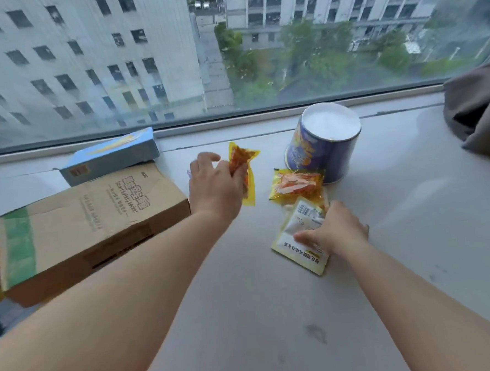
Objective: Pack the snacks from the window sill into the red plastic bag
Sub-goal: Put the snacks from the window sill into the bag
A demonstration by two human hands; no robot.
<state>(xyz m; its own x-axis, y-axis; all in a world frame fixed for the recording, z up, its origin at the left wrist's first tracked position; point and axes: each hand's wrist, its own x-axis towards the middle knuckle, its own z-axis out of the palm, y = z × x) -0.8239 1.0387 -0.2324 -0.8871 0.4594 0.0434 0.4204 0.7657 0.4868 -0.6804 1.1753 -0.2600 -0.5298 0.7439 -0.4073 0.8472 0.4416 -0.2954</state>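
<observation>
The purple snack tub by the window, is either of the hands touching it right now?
No, the purple snack tub stands apart from both hands: the left hand grips an orange snack packet, the right hand presses a white packet.

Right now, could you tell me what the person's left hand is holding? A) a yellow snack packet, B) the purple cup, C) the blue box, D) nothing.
A: the left hand grips a yellow snack packet lifted beside the cardboard box.
</observation>
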